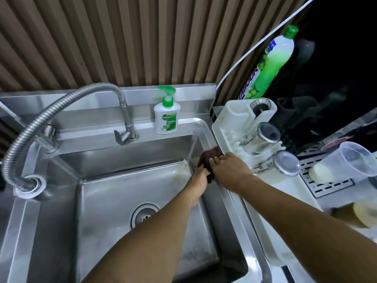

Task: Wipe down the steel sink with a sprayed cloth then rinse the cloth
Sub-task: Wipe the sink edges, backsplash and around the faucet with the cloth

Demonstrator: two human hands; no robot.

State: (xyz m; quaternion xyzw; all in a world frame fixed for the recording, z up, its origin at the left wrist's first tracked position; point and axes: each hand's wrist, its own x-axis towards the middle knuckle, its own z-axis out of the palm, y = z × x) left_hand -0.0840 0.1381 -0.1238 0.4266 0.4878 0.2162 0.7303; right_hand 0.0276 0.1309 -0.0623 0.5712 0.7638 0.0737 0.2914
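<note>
Both hands meet at the right rim of the sink (pixel 114 201), where the dark cloth (pixel 209 156) lies draped over the edge. The left hand (pixel 199 183) grips its lower end, seemingly keeping it taut, while the right hand (pixel 230 168) presses flat fingers on top (likely scrubbing the rim beside the drying rack (pixel 224 127)).

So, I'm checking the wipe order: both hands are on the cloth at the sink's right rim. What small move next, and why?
Probably draw the cloth nearer along the sink rim: the left hand grips it and the right hand presses it near the far corner, beside the white rack, with the nearer rim uncovered.
</note>
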